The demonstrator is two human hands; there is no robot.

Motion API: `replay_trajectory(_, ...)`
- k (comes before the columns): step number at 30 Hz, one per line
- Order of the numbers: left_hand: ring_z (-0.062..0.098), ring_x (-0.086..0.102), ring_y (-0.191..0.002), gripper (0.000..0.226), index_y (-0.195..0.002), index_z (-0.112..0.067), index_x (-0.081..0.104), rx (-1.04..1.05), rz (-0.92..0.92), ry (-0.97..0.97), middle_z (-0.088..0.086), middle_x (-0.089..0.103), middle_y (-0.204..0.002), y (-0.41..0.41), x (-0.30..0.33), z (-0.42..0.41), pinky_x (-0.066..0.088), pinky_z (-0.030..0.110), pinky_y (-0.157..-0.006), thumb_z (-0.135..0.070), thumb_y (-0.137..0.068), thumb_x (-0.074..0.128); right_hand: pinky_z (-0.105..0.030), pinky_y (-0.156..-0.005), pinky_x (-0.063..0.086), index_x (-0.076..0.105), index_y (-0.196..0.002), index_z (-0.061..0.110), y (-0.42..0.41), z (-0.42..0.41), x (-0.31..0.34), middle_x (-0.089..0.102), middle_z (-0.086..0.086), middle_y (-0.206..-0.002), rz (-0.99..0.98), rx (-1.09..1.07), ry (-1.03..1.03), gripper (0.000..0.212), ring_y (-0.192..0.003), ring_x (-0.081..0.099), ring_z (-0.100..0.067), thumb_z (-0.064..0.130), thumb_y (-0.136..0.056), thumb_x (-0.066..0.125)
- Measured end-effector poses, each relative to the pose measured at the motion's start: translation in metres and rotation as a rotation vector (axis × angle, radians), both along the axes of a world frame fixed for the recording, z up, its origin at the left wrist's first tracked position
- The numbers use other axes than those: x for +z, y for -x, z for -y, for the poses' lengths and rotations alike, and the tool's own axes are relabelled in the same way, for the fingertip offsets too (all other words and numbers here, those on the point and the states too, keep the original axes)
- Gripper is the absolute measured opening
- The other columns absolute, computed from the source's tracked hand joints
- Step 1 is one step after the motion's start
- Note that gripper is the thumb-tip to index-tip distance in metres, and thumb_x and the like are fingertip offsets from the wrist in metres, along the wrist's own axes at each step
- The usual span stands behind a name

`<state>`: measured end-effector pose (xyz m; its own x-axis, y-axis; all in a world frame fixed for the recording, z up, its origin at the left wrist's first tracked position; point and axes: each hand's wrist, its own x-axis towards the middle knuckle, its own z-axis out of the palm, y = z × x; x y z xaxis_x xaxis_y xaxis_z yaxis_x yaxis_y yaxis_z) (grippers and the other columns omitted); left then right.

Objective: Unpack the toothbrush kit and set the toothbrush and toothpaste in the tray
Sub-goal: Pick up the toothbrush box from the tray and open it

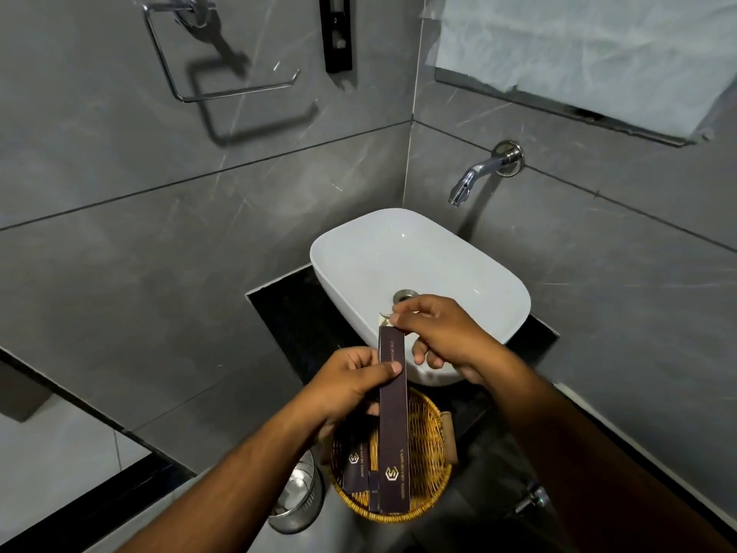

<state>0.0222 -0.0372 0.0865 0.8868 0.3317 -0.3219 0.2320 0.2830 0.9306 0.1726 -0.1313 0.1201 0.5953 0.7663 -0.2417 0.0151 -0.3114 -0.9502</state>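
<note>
A long dark brown dental kit box [394, 425] with gold lettering is held upright in front of me, over a round wicker tray [428, 429]. My left hand [351, 383] grips the box at its upper part, thumb across the front. My right hand [440, 333] pinches the pale open flap at the box's top end. No toothbrush or toothpaste shows. More dark boxes [355, 468] of the same kind lie in the tray, partly hidden by the held box.
A white basin [359, 249] sits on a black counter [287, 309] in a grey tiled corner, with a chrome tap [478, 173] on the right wall. A steel bin [297, 498] stands below left of the tray. A towel ring [223, 85] hangs on the left wall.
</note>
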Motion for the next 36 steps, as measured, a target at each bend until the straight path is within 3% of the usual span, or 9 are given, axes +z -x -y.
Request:
replay_trajectory(5, 0.011, 0.069, -0.061, 0.006, -0.092, -0.008, 0.069, -0.07, 0.011, -0.006, 0.005, 0.072, -0.073, 0.007, -0.004, 0.006, 0.051, 0.019, -0.049, -0.01, -0.086, 0.068, -0.016, -0.029, 0.034, 0.064, -0.093, 0.004, 0.002, -0.001, -0.01, 0.067, -0.016, -0.072, -0.135, -0.01, -0.021, 0.01, -0.034, 0.05, -0.012, 0.008, -0.084, 0.062)
replay_trajectory(10, 0.028, 0.068, -0.079, 0.037, -0.106, 0.006, 0.064, -0.096, -0.02, 0.031, 0.022, 0.07, -0.094, 0.019, -0.012, 0.002, 0.053, 0.042, -0.082, -0.016, -0.079, 0.076, -0.018, -0.031, 0.04, 0.067, -0.09, 0.005, -0.003, 0.009, -0.02, 0.067, -0.014, -0.067, -0.21, -0.157, -0.151, 0.008, -0.036, 0.054, -0.015, 0.004, -0.085, 0.061)
replay_trajectory(15, 0.025, 0.07, -0.066, 0.016, -0.092, -0.005, 0.068, -0.063, 0.002, 0.028, 0.026, 0.066, -0.088, 0.021, -0.006, -0.012, 0.058, 0.031, -0.056, -0.017, -0.082, 0.072, -0.021, -0.035, 0.044, 0.066, -0.085, 0.009, -0.004, 0.02, -0.028, 0.063, -0.017, -0.072, -0.26, -0.28, -0.226, 0.012, -0.041, 0.056, -0.018, 0.007, -0.09, 0.055)
replay_trajectory(18, 0.024, 0.068, -0.062, 0.027, -0.095, -0.004, 0.069, -0.079, 0.011, 0.007, 0.017, 0.069, -0.076, 0.022, 0.002, -0.019, 0.057, 0.031, -0.051, -0.023, -0.076, 0.075, -0.023, -0.037, 0.046, 0.066, -0.101, 0.018, -0.004, 0.023, -0.025, 0.067, -0.014, -0.095, -0.26, -0.187, -0.247, 0.016, -0.054, 0.064, -0.018, 0.011, -0.088, 0.06)
replay_trajectory(20, 0.023, 0.067, -0.061, 0.038, -0.103, 0.002, 0.067, -0.121, -0.007, -0.048, 0.013, 0.069, -0.074, 0.021, 0.006, -0.023, 0.056, 0.03, -0.05, -0.024, -0.076, 0.075, -0.022, -0.037, 0.046, 0.065, -0.111, 0.025, -0.007, 0.022, -0.016, 0.068, -0.009, -0.109, -0.213, -0.026, -0.216, 0.027, -0.063, 0.066, -0.02, 0.012, -0.088, 0.063)
replay_trajectory(22, 0.022, 0.066, -0.06, 0.036, -0.105, 0.002, 0.067, -0.149, -0.023, -0.099, 0.012, 0.069, -0.074, 0.02, 0.01, -0.028, 0.055, 0.029, -0.05, -0.022, -0.079, 0.075, -0.022, -0.037, 0.046, 0.07, -0.103, 0.023, -0.011, 0.019, -0.006, 0.069, -0.008, -0.105, -0.147, 0.086, -0.179, 0.021, -0.063, 0.066, -0.019, 0.01, -0.09, 0.06)
replay_trajectory(27, 0.021, 0.07, -0.059, 0.022, -0.098, 0.0, 0.071, -0.251, -0.091, -0.13, 0.016, 0.072, -0.069, 0.029, 0.023, -0.062, 0.056, 0.028, -0.054, -0.014, -0.081, 0.07, -0.022, -0.043, 0.051, 0.074, -0.085, 0.015, -0.021, 0.022, -0.003, 0.07, -0.008, -0.089, -0.263, -0.047, -0.278, 0.018, -0.062, 0.066, -0.011, 0.006, -0.091, 0.059)
replay_trajectory(31, 0.025, 0.067, -0.056, 0.019, -0.09, -0.006, 0.075, -0.222, -0.148, -0.128, 0.021, 0.072, -0.068, 0.051, 0.018, -0.086, 0.056, 0.028, -0.053, -0.019, -0.076, 0.074, -0.031, -0.054, 0.059, 0.07, -0.099, 0.011, -0.017, 0.034, -0.019, 0.075, -0.013, -0.098, -0.368, -0.025, -0.28, 0.013, -0.089, 0.072, -0.03, 0.008, -0.089, 0.062)
replay_trajectory(36, 0.02, 0.071, -0.06, 0.02, -0.092, -0.008, 0.076, -0.249, -0.114, -0.176, 0.015, 0.074, -0.071, 0.045, 0.021, -0.084, 0.055, 0.025, -0.053, -0.019, -0.076, 0.077, -0.034, -0.057, 0.059, 0.067, -0.112, 0.028, -0.003, 0.027, -0.024, 0.069, -0.009, -0.112, -0.326, 0.014, -0.241, 0.027, -0.089, 0.071, -0.025, 0.017, -0.087, 0.066)
